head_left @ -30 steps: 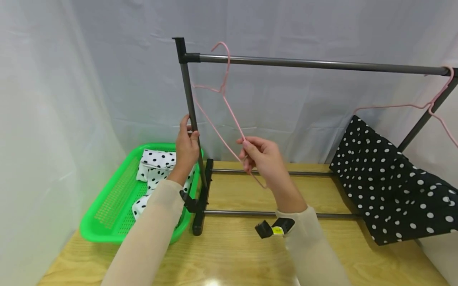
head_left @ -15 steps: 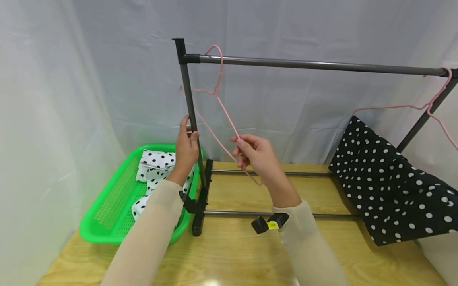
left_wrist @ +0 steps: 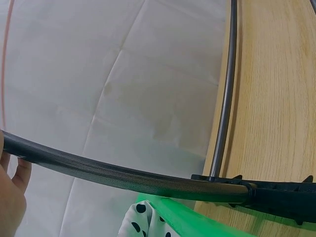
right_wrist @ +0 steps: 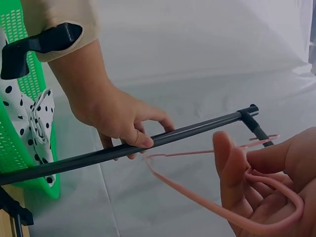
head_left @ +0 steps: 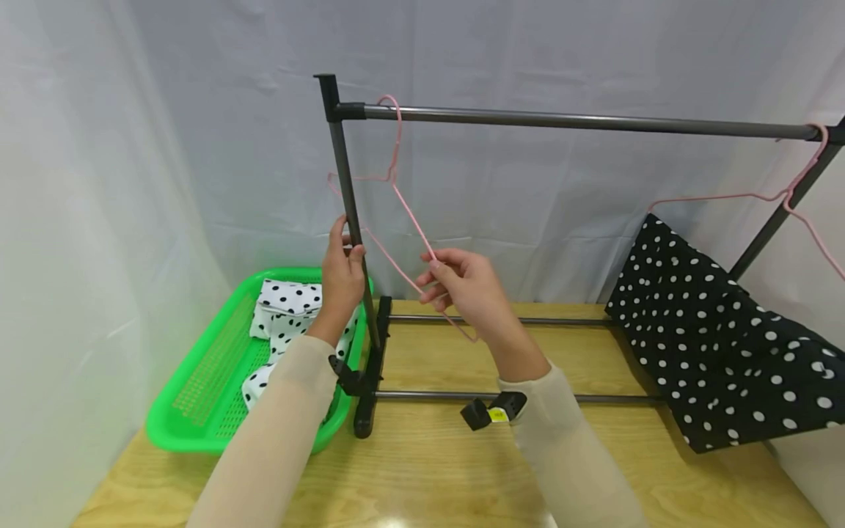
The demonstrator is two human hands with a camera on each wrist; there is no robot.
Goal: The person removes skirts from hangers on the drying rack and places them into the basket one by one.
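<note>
A dark metal clothes rack [head_left: 561, 120] stands on the wooden table [head_left: 429, 462]. My left hand [head_left: 343, 275] grips its left upright pole [head_left: 350, 220], seen also in the left wrist view as the pole [left_wrist: 123, 175] beside the hand [left_wrist: 12, 197]. My right hand [head_left: 458, 286] pinches the lower corner of a thin pink wire hanger [head_left: 396, 213]; its hook sits at the top bar near the left end. In the right wrist view the right hand [right_wrist: 261, 192] holds the pink hanger [right_wrist: 207, 205], with the left hand [right_wrist: 118, 118] on the pole [right_wrist: 148, 143].
A green basket [head_left: 218, 381] at the left holds white cloth with black dots [head_left: 284, 308]. A black cloth with white dots [head_left: 719, 345] hangs on a second pink hanger [head_left: 779, 196] at the rack's right end. White sheeting surrounds the table.
My right hand has carried the pink hanger left and a little down; its hook went from above the top bar to resting at the bar's left end. The left hand kept its grip.
</note>
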